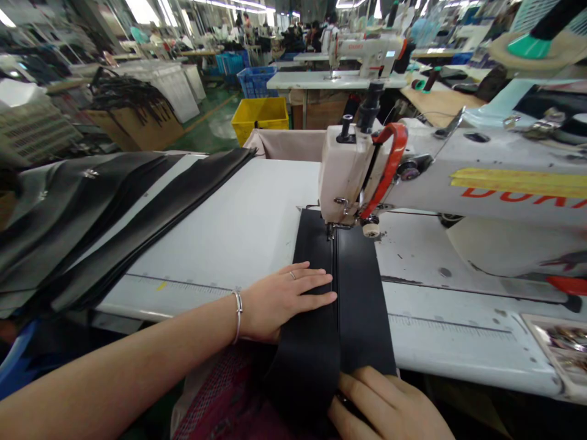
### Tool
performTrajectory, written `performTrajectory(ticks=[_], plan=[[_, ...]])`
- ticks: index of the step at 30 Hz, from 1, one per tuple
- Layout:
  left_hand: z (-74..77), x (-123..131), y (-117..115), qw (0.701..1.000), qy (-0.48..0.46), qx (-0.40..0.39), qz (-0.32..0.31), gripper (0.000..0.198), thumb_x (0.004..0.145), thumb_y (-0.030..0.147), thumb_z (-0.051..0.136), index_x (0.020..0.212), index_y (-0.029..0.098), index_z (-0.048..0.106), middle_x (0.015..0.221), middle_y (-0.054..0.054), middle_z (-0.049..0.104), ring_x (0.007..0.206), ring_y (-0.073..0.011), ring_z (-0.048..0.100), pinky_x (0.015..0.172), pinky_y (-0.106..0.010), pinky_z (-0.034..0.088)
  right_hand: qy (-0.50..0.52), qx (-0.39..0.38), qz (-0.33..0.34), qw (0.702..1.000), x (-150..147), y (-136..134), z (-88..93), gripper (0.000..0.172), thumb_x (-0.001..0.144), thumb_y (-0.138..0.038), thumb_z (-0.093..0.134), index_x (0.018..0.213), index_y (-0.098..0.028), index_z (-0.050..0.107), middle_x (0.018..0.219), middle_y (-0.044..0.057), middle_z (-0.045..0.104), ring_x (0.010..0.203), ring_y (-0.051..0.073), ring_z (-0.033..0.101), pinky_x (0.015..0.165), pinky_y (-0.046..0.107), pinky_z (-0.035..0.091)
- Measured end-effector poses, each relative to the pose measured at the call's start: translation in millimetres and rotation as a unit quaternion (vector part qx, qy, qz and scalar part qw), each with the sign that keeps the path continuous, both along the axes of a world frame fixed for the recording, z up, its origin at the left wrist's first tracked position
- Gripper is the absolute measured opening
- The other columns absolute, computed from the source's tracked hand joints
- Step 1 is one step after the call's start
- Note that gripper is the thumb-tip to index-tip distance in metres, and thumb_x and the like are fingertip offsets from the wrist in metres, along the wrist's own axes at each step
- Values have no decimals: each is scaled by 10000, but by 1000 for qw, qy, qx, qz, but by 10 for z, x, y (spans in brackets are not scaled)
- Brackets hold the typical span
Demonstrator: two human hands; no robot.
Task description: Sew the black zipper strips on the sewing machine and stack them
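Note:
A black strip of material [362,293] with a centre seam runs from the table's front edge up under the presser foot [331,229] of a white sewing machine [353,171]. My left hand [287,296] lies flat on the strip's left half, fingers stretched out together, a ring and a bracelet on it. My right hand [389,406] is at the bottom edge of the view, fingers curled and pinching the strip's near end where it hangs over the table edge.
A pile of long black strips [105,214] covers the left of the white table [238,232]. A tray of small metal parts [564,348] sits at the right. Behind are a yellow bin [260,116], blue crates and other sewing stations with people.

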State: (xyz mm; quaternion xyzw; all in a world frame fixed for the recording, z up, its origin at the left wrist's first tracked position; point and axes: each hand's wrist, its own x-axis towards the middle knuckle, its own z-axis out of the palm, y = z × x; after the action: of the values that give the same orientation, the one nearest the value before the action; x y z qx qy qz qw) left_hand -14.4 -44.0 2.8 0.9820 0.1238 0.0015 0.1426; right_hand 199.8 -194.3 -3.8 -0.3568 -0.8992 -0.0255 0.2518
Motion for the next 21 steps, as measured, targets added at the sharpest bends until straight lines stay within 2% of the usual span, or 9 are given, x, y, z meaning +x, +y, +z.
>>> performTrajectory(ticks=[4,8,15,21], plan=[[-6,29,114,1000,5,11,-2,851,684,312,651,1443,188,285,1526,-114,210,1400,-264,210,1176,-445,101,-31,-19,14,999,65,71,-15,319,930,-145,358,993,-204,665,964,37,697,674,163,609,524,239,517],[-12,58,234,1000,-8,12,-3,781,736,302,628,1437,213,294,1523,-96,223,1392,-254,229,1172,-444,129,-34,-36,8,999,105,162,16,313,926,-156,367,1031,-188,660,1026,67,682,733,180,603,546,244,521],[-7,93,377,1000,-6,19,-4,841,703,276,633,1453,200,260,1520,-107,224,1394,-259,224,1171,-444,122,-46,-62,-25,997,166,253,-15,305,926,-353,431,1089,-209,645,1158,99,621,866,240,581,607,320,550],[-22,101,410,1000,-6,29,0,819,734,332,598,1460,187,249,1515,-114,235,1402,-260,205,1173,-450,109,-48,-62,-44,996,182,307,-35,276,927,-318,428,1050,-219,654,1149,96,610,841,216,574,623,311,545]])
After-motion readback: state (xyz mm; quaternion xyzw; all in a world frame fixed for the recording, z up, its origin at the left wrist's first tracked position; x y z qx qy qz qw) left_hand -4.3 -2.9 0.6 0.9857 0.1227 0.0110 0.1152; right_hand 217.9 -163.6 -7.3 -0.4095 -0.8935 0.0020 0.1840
